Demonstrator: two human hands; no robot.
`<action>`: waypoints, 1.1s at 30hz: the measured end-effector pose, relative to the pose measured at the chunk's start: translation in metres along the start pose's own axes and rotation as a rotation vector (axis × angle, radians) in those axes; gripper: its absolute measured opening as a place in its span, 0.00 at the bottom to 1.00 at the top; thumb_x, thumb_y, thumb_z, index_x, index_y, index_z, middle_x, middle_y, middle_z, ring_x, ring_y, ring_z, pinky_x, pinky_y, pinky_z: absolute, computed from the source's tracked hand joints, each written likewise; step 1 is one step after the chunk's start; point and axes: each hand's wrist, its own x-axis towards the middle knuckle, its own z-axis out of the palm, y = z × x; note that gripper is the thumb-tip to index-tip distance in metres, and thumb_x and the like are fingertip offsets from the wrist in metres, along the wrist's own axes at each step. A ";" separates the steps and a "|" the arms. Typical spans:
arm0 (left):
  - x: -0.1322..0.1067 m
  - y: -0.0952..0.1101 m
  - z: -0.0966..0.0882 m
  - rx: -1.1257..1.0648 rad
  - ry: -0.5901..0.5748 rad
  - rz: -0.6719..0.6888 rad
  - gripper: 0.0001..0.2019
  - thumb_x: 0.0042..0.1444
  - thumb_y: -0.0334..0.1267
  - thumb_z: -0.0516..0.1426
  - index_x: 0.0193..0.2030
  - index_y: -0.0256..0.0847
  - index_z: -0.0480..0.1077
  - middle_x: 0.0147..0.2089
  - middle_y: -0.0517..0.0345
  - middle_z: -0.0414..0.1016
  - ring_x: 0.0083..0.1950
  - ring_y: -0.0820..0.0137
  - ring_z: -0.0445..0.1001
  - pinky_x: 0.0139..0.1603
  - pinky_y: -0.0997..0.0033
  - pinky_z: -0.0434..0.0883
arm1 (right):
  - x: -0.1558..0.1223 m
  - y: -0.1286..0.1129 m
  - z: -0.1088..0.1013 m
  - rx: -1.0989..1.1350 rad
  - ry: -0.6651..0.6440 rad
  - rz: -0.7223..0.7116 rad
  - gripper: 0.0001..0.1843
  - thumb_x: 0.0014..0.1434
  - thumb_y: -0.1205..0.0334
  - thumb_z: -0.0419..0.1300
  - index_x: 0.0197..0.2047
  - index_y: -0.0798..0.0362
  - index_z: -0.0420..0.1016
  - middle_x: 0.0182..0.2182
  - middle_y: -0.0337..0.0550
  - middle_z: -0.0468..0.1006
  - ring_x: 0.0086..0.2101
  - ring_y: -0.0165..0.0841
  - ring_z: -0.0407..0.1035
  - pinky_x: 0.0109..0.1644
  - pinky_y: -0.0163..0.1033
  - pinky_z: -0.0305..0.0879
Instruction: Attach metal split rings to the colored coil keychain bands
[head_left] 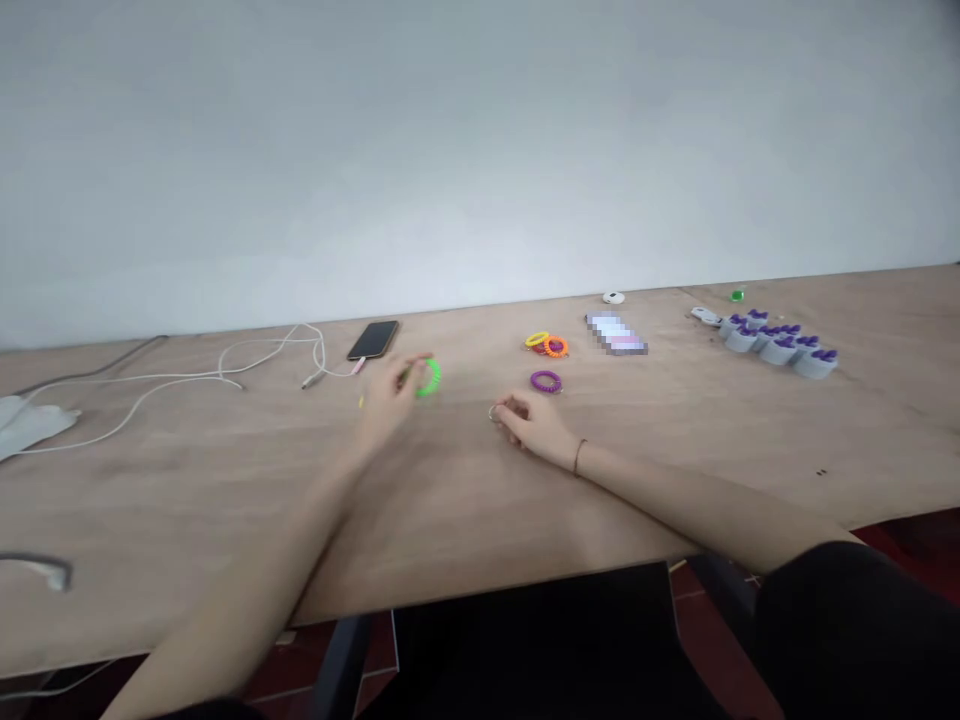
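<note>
My left hand (386, 398) is closed on a bright green spiral coil wristband (430, 377), which sticks out to the right of the fingers. A bit of yellow shows at the left side of that hand, too small to name. My right hand (534, 425) pinches a small metal ring (492, 412) between thumb and fingertips, low over the table. Just beyond it lies a purple coil wristband (546, 381). Farther back, a yellow coil wristband (537, 340) and an orange one (556, 346) overlap, with a dark red one partly hidden beneath.
A black phone (373, 340) with a charging plug lies at back left, near tangled white cables (225, 375). Another phone (616, 334), blurred out, and a white case (613, 298) lie at the back. Several grey-white pieces with purple tops (778, 348) stand on the wooden table (465, 540) at right.
</note>
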 end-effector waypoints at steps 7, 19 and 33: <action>0.022 -0.110 -0.040 0.117 0.121 -0.356 0.19 0.57 0.43 0.47 0.48 0.35 0.70 0.39 0.53 0.75 0.36 0.68 0.71 0.38 0.72 0.67 | 0.039 0.005 0.031 -0.203 0.005 -0.178 0.07 0.51 0.67 0.54 0.34 0.55 0.71 0.27 0.38 0.74 0.27 0.27 0.66 0.33 0.32 0.62; 0.017 -0.121 -0.025 0.136 0.020 -0.279 0.15 0.53 0.43 0.50 0.41 0.36 0.70 0.43 0.53 0.76 0.40 0.68 0.72 0.44 0.73 0.68 | 0.115 -0.004 0.099 -0.391 0.063 -0.132 0.08 0.53 0.65 0.53 0.34 0.51 0.73 0.34 0.40 0.77 0.35 0.32 0.68 0.39 0.35 0.62; 0.008 -0.108 -0.013 0.368 -0.223 -0.062 0.21 0.57 0.47 0.45 0.48 0.38 0.69 0.53 0.51 0.71 0.56 0.63 0.65 0.59 0.65 0.58 | 0.129 -0.006 0.113 -0.449 0.110 -0.004 0.09 0.55 0.63 0.52 0.35 0.52 0.73 0.35 0.44 0.78 0.35 0.35 0.70 0.39 0.37 0.62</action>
